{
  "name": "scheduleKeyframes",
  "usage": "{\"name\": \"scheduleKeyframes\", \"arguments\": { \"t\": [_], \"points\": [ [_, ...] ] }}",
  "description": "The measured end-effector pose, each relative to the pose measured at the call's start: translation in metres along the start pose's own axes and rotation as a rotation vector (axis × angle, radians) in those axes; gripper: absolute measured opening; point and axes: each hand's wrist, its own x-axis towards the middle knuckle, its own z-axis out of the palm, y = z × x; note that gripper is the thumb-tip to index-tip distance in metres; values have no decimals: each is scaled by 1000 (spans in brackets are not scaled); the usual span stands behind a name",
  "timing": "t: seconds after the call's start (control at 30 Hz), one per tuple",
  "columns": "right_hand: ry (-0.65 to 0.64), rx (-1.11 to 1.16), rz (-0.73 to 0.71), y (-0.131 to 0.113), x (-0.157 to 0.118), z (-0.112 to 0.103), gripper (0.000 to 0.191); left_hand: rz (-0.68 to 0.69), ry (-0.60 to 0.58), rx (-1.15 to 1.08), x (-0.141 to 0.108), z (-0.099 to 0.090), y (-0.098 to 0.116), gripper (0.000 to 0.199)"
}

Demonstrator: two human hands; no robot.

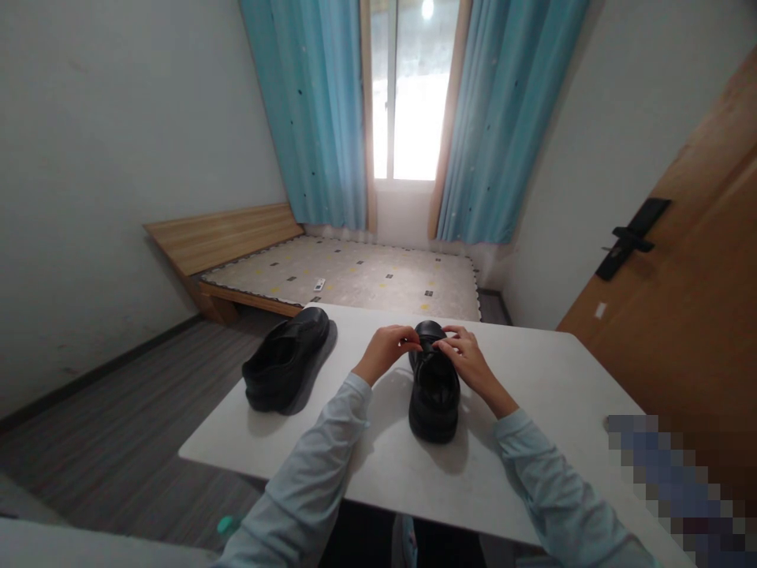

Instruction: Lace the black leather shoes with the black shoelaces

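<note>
A black shoe (434, 406) stands on the white table (532, 473), heel towards me and toe pointing at the window. From its left side, my left hand (390, 349) pinches at the front of the shoe's opening, around the laces or tongue; the exact part is too small to make out. My right hand (468, 359) is at the same spot from the right, its thumb and fingers closed on the shoe's upper. The matching black shoe (277, 367) sits apart at the table's left edge, with neither hand on it.
Beyond the table is a bed (355, 272) with a white remote (319, 285) on it. Blue curtains (319, 118) flank a bright window (414, 102). A wooden door (680, 237) stands at the right. A blurred-out patch (674, 473) covers the table's right edge.
</note>
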Motion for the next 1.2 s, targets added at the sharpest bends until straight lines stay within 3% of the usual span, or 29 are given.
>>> {"name": "scheduleKeyframes", "arguments": {
  "t": [0.3,0.63,1.2],
  "points": [
    [-80,5,39,6,9,3,24,-6,-10,7,0,1,0,8],
    [-77,-2,39,6,8,8,24,-13,-135,-88,-1,-10,4,14],
    [-69,-63,102,5,8,13,23,-73,-74,-178,-1,-6,8,14]
  ]
}}
